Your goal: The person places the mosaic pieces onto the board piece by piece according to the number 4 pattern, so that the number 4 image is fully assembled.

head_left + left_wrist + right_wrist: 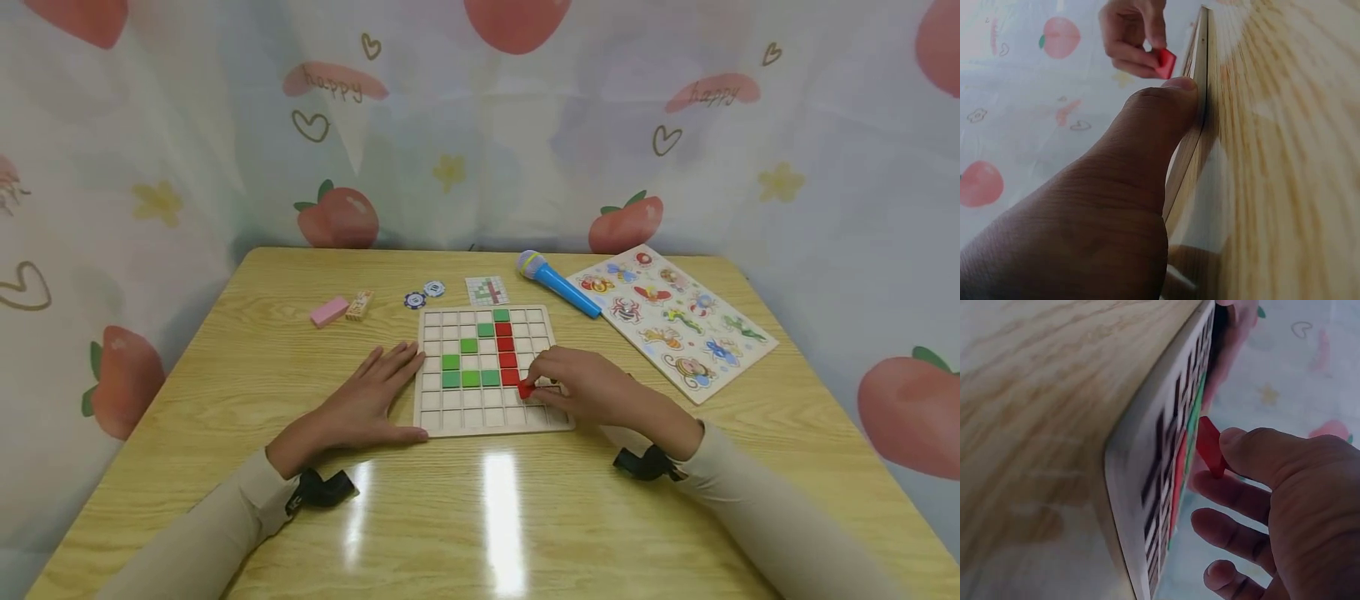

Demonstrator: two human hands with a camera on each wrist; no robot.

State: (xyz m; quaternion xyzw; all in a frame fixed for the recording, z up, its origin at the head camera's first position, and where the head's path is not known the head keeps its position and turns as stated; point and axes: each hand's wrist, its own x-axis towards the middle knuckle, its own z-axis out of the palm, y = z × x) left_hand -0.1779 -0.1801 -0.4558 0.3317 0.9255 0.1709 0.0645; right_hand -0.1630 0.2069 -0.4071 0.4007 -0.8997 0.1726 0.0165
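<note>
A wooden grid board (457,417) lies flat on the table with several green and red square tiles set in its cells. The red tiles (505,343) form a column, and green tiles (470,378) run in a row and a rising diagonal to its left. My right hand (581,383) pinches a red tile (1211,447) between thumb and fingertip, just over the board beside the lowest red tile of the column. My left hand (367,404) lies with fingers spread along the board's left edge, its thumb (1172,94) at the near corner.
Behind the board lie a pattern card (487,291), a blue toy microphone (562,287) and two poker chips (424,294). A pink block (329,312) and a small patterned box (360,305) are at the left. An insect puzzle board (675,321) lies at the right.
</note>
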